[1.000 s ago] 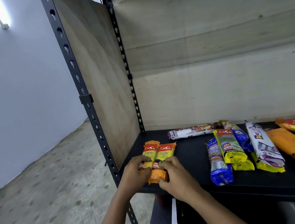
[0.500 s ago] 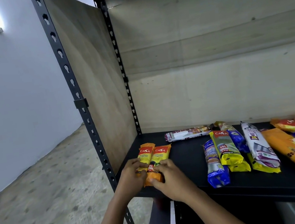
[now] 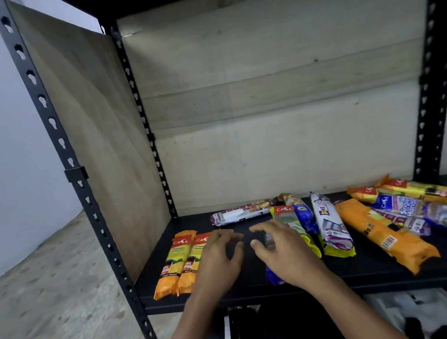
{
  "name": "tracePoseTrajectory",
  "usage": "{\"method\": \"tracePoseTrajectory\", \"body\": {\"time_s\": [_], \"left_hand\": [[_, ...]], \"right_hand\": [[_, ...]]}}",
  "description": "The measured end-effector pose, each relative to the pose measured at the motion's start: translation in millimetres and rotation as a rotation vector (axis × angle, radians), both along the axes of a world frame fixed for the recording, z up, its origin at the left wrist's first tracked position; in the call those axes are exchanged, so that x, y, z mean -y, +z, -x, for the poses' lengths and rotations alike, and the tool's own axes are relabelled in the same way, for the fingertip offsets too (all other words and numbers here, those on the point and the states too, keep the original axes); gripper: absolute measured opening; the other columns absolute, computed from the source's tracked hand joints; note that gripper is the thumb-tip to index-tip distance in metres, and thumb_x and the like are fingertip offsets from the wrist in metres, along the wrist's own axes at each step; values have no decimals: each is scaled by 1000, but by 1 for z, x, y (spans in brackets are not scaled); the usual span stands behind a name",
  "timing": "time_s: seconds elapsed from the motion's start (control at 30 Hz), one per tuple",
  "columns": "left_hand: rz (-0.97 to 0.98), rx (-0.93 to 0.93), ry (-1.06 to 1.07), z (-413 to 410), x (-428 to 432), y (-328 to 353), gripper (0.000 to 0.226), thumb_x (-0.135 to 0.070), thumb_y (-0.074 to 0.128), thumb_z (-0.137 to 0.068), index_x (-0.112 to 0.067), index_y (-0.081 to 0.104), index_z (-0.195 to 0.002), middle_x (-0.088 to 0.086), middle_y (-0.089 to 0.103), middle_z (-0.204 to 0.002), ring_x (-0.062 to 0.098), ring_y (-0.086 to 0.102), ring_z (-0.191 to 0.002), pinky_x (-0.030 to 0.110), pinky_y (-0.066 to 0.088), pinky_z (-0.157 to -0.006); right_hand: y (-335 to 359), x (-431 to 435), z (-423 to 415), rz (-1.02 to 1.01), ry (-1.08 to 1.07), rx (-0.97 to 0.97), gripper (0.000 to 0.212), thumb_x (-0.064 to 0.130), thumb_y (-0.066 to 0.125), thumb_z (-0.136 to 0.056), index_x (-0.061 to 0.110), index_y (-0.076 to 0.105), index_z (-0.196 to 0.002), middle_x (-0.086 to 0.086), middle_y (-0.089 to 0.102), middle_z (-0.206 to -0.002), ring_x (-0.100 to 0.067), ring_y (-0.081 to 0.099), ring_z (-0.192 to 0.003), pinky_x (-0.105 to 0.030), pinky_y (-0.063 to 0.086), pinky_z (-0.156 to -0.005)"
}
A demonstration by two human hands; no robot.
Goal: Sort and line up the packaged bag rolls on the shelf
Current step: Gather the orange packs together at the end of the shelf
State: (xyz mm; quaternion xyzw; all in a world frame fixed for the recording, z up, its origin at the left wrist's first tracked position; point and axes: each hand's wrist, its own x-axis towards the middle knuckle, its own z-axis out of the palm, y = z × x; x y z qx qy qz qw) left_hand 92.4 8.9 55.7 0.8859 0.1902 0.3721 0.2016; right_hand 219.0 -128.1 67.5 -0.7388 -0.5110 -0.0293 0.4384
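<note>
Two orange rolls (image 3: 172, 262) sit side by side at the near left of the shelf (image 3: 368, 269); looks like our row starts there. Our left hand (image 3: 217, 259) is just beside them, fingers loosely curled, empty. Our right hand (image 3: 284, 250) covers the blue roll (image 3: 273, 278); can't tell if it's gripping.

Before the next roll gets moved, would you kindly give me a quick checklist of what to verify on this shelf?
1. Two orange Casa rolls lie side by side at the shelf's left front: ok.
2. Left hand free, fingers relaxed, holding nothing: ok.
3. Right hand gripping the blue roll beneath it: cannot tell; only the roll's end shows.
4. Bare shelf beside the orange pair for the next roll: ok.
5. White roll at the back lined up with the pair: not ok, it lies crosswise.
6. Heap of rolls on the right sorted: not ok, they overlap at angles.
</note>
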Motion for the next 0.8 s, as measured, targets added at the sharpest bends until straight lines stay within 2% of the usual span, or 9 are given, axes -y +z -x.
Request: {"method": "tracePoseTrajectory", "body": {"time_s": [0.13, 0.2, 0.33, 0.37, 0.43, 0.5, 0.67, 0.8], "left_hand": [[-6, -20, -76, -25, 27, 6, 25, -27, 61, -94, -26, 65, -119, -11, 58, -118, -5, 49, -109, -2, 28, -89], [4, -22, -104, -36, 39, 9, 28, -28, 62, -93, -25, 64, -121, -11, 58, -120, -2, 50, -111, -2, 28, -89], [20, -7, -132, -56, 62, 14, 29, -27, 61, -94, -25, 63, -123, -8, 55, -125, -1, 49, -112, -2, 29, -88], [13, -5, -144, -61, 68, 16, 28, -27, 59, -95, -25, 63, -123, -8, 54, -127, 1, 49, -115, 2, 32, -91], [-25, -11, -173, -72, 80, 18, 29, -28, 57, -96, -27, 62, -124, -7, 53, -129, 7, 49, -121, 19, 40, -100], [-53, -18, -200, -86, 95, 19, 29, -30, 56, -96, -27, 62, -125, -8, 52, -131, 9, 47, -124, 29, 42, -102], [-97, -35, -281, -128, 132, 19, 30, -34, 55, -96, -26, 62, -124, -5, 50, -134, 14, 48, -124, 33, 48, -96], [-131, -97, -320, -166, 155, 21, 35, -39, 55, -95, -30, 58, -128, -7, 44, -139, 11, 43, -131, 33, 48, -98]], "right_hand": [[5, 38, -25, -24, -55, 9, 31, 38, 59, -95, 33, 60, -125, 14, 57, -127, -2, 53, -114, -20, 42, -92], [7, 56, -35, -47, -91, 13, 29, 37, 59, -95, 34, 62, -123, 14, 60, -123, -3, 55, -113, -23, 45, -93], [8, 85, -54, -45, -161, 11, 30, 39, 60, -95, 32, 62, -124, 14, 58, -121, -2, 53, -106, -20, 43, -83], [8, 92, -60, -46, -177, 11, 30, 37, 60, -95, 30, 63, -124, 13, 59, -121, -3, 53, -106, -20, 41, -82], [8, 106, -73, -44, -211, 15, 29, 35, 61, -95, 29, 63, -124, 10, 59, -122, -6, 54, -105, -23, 41, -84], [9, 121, -87, -33, -249, 20, 30, 36, 60, -95, 28, 63, -125, 10, 58, -123, -8, 54, -108, -26, 43, -87], [9, 156, -128, -4, -374, 12, 29, 38, 59, -94, 30, 64, -122, 10, 61, -124, -11, 55, -115, -29, 42, -89], [6, 181, -162, 33, -449, -14, 30, 37, 61, -94, 27, 65, -122, 4, 60, -127, -16, 53, -119, -31, 42, -92]]}}
